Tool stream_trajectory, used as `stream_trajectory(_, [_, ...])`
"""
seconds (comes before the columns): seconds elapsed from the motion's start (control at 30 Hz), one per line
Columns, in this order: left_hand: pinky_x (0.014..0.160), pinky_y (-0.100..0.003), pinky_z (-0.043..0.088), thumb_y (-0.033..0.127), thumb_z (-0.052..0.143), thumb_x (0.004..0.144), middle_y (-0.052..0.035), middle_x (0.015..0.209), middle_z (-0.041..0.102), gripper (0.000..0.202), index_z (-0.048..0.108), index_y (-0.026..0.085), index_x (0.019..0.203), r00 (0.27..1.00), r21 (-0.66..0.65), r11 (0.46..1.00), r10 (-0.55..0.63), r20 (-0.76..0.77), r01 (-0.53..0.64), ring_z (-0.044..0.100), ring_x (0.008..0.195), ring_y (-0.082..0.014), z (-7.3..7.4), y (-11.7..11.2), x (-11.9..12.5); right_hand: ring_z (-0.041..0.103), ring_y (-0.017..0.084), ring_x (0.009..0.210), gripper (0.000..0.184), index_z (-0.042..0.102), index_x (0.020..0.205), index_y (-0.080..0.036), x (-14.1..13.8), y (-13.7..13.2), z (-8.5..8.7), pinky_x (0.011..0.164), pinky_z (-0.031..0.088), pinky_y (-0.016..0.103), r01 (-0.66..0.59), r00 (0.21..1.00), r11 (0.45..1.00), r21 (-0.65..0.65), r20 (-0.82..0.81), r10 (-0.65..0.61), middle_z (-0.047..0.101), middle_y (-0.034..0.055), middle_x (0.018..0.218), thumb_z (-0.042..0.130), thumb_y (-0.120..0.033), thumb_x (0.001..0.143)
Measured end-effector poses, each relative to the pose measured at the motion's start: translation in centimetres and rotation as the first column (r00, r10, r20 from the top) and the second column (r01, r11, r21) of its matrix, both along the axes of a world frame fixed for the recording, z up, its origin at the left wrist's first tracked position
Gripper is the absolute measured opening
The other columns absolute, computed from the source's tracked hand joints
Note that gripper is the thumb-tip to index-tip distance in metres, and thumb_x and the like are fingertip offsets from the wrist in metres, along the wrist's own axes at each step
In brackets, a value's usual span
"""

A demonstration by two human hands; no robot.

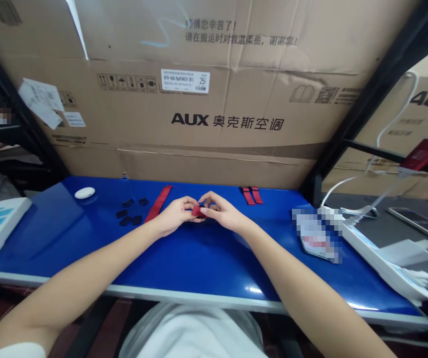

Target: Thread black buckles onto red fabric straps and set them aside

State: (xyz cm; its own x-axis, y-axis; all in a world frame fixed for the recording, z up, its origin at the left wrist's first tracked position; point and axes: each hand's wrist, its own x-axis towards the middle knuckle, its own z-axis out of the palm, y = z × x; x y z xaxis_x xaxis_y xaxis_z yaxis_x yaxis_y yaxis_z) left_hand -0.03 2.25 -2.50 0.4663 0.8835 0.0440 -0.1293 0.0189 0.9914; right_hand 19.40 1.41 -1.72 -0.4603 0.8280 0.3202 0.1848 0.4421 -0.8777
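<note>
Shirt (195,330): bottom centre of the frame, cut off by the lower edge. Red piece (196,212): centre of the frame, between the fingertips of the left hand (174,217) and the right hand (222,213). Left hand: fingers curled, thumb and fingertips pinching the left side of the red piece. Right hand: fingers bent, thumb and forefinger closed on the right side. The fingers cover most of the red piece; its full shape cannot be determined. A dark part beside the red is too small to identify. Clearance between the hands and the tabletop (206,266) cannot be judged.

Left of the left hand, a long strap (160,201) lies on the tabletop; its lower end is hidden by the left arm. Black parts (120,214) lie beside this strap, their details indistinct. Right of the right hand, farther back, lie two short straps (251,196). Phone (316,236), centre right: largely masked by pixelation. Dispenser-like box (3,226), left edge: partly cut off.
</note>
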Motion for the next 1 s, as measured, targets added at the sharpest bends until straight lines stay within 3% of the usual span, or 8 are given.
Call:
stream_trajectory(0.1, [0.079, -0.033, 0.054, 0.023, 0.084, 0.061, -0.0022, 0.091, 0.066, 0.044, 0.055, 0.017, 0.094, 0.995, 0.065, 0.996, -0.05, -0.089, 0.056, 0.068, 0.077, -0.0158, 0.9, -0.2, -0.2, 0.05, 0.013, 0.073, 0.018, 0.062, 0.089, -0.02, -0.3, 0.3, -0.4, 0.07, 0.04, 0.028, 0.018, 0.999, 0.996, 0.084, 0.048, -0.022, 0.056, 0.0006, 0.088, 0.064, -0.036, 0.081])
stream_trajectory(0.17, [0.079, -0.034, 0.052, 0.027, 0.08, 0.065, -0.0045, 0.097, 0.067, 0.039, 0.059, 0.018, 0.096, 0.941, 0.192, 0.972, -0.067, -0.331, 0.137, 0.068, 0.08, -0.0181, 2.5, 0.1, -1.8, 0.048, 0.014, 0.071, 0.016, 0.063, 0.082, -0.019, -0.2, 0.8, -0.7, 0.07, 0.039, 0.028, 0.096, 0.991, 0.989, 0.108, 0.079, -0.105, 0.054, 0.0002, 0.083, 0.064, -0.036, 0.081])
stream_trajectory(0.23, [0.08, -0.033, 0.05, 0.032, 0.074, 0.07, -0.0059, 0.097, 0.068, 0.026, 0.066, 0.018, 0.091, 0.772, 0.402, 0.895, 0.117, -0.625, 0.191, 0.066, 0.087, -0.0216, 4.6, 0.7, -4.5, 0.047, 0.014, 0.07, 0.015, 0.063, 0.08, -0.02, 0.2, 1.3, -0.9, 0.07, 0.039, 0.029, 0.195, 0.974, 0.975, 0.103, 0.095, -0.205, 0.054, 0.0004, 0.082, 0.062, -0.035, 0.081])
stream_trajectory(0.33, [0.081, -0.032, 0.045, 0.032, 0.065, 0.074, -0.0062, 0.087, 0.07, 0.015, 0.07, 0.019, 0.077, 0.42, 0.608, 0.774, 0.5, -0.757, 0.176, 0.064, 0.086, -0.0238, 7.3, 2.1, -10.0, 0.047, 0.015, 0.071, 0.011, 0.06, 0.077, -0.019, 0.8, 1.9, -1.4, 0.073, 0.039, 0.031, 0.329, 0.917, 0.927, 0.178, 0.173, -0.359, 0.052, 0.0015, 0.085, 0.06, -0.029, 0.081])
stream_trajectory(0.43, [0.068, -0.028, 0.044, 0.039, 0.071, 0.065, -0.0049, 0.081, 0.071, 0.025, 0.072, 0.019, 0.08, 0.182, 0.436, 0.88, 0.405, -0.896, 0.186, 0.064, 0.077, -0.0234, 8.1, 3.1, -14.2, 0.047, 0.015, 0.072, 0.009, 0.058, 0.073, -0.019, 1.3, 2.3, -1.8, 0.074, 0.039, 0.031, 0.378, 0.862, 0.885, 0.271, 0.245, -0.443, 0.048, 0.0018, 0.084, 0.058, -0.025, 0.081])
stream_trajectory(0.53, [0.064, -0.026, 0.043, 0.044, 0.077, 0.055, -0.0042, 0.086, 0.071, 0.04, 0.072, 0.02, 0.085, 0.15, 0.204, 0.956, 0.175, -0.973, 0.209, 0.064, 0.078, -0.0222, 7.4, 3.5, -15.2, 0.047, 0.015, 0.071, 0.01, 0.057, 0.072, -0.019, 1.5, 2.6, -2.0, 0.074, 0.04, 0.031, 0.393, 0.855, 0.884, 0.252, 0.253, -0.452, 0.049, 0.0016, 0.083, 0.057, -0.025, 0.08])
stream_trajectory(0.7, [0.058, -0.026, 0.041, 0.039, 0.076, 0.051, -0.0036, 0.079, 0.069, 0.036, 0.067, 0.018, 0.079, 0.097, 0.069, 0.982, 0.052, -0.994, 0.178, 0.063, 0.072, -0.0215, 6.4, 3.2, -13.4, 0.049, 0.018, 0.078, 0.011, 0.058, 0.073, -0.02, 1.6, 2.8, -1.9, 0.079, 0.039, 0.033, 0.417, 0.87, 0.888, 0.193, 0.2, -0.452, 0.054, 0.0023, 0.083, 0.057, -0.028, 0.08])
stream_trajectory(1.0, [0.061, -0.026, 0.044, 0.03, 0.076, 0.045, 0.0003, 0.067, 0.063, 0.033, 0.064, 0.021, 0.074, 0.303, 0.253, 0.967, 0.237, -0.923, 0.015, 0.061, 0.068, -0.0204, 6.3, 3.5, -16.3, 0.05, 0.019, 0.081, 0.016, 0.055, 0.072, -0.02, 1.3, 2.3, -1.1, 0.079, 0.037, 0.034, 0.388, 0.911, 0.915, 0.108, 0.102, -0.399, 0.058, 0.0026, 0.081, 0.055, -0.034, 0.081])
